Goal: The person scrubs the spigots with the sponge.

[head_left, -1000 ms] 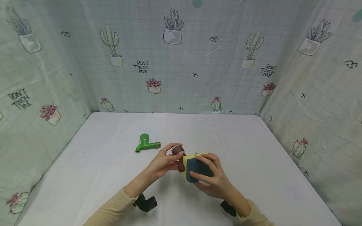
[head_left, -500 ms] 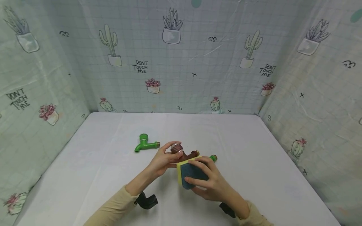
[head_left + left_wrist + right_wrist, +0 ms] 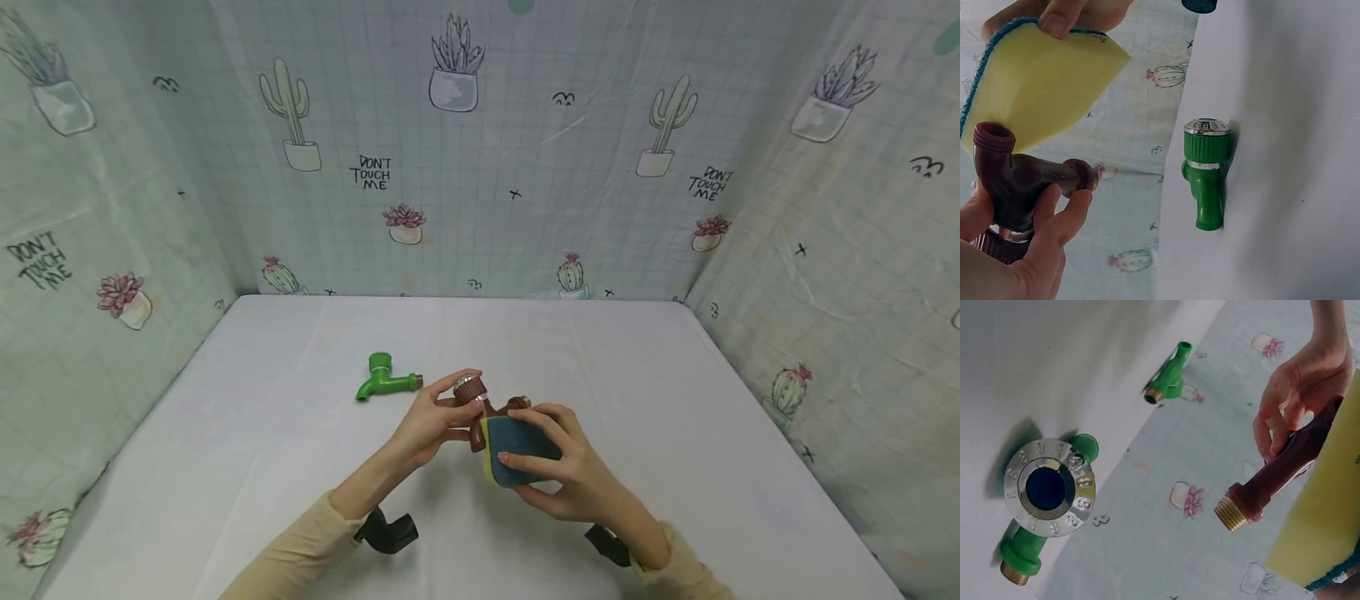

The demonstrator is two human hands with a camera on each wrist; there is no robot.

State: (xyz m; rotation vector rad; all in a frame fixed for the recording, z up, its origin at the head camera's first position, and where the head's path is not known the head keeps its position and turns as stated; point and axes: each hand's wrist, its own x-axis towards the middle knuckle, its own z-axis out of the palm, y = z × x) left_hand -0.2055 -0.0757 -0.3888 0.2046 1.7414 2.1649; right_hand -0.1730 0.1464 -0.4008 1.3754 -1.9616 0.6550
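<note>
My left hand (image 3: 429, 427) grips a brown tap (image 3: 477, 437) by its ribbed knob end, raised above the table. In the left wrist view the brown tap (image 3: 1007, 181) has its spout mouth upward, fingers wrapped round the knob and body. My right hand (image 3: 576, 468) holds a sponge (image 3: 521, 442), yellow with a blue scouring side, thumb and fingers on its faces. The yellow face (image 3: 1041, 81) lies against or very near the tap's spout. The brass threaded end (image 3: 1230, 514) sticks out past the sponge in the right wrist view.
A green tap (image 3: 386, 383) lies on the white table (image 3: 262, 417), beyond my left hand. Another green tap (image 3: 1029, 544), with a silver-ringed knob, shows in the right wrist view; in the head view my right hand and sponge hide it. Patterned cloth (image 3: 480, 167) walls the table.
The sponge went down and left along the brown tap, then back up and right, and now covers the second green tap again. My left hand stays nearly still with the brown tap.
</note>
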